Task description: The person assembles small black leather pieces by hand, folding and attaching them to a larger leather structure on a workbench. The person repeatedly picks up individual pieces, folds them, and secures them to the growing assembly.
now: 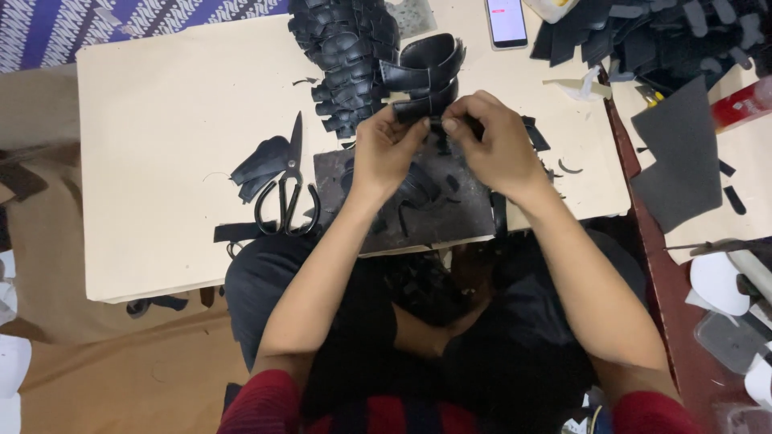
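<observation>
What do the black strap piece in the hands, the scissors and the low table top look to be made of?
The strap piece, pinched by the left hand and right hand: probably leather or faux leather, black with a soft sheen on its curved bands. The scissors: dark metal blades, black looped handles, likely coated. The table top: pale matte board, plywood or similar; its thin edge shows.

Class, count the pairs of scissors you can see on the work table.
1. The black scissors lie on the pale table, left of the left hand; others may be hidden under the leather scraps.

Single head view, looking steeply down, seemingly close.
</observation>
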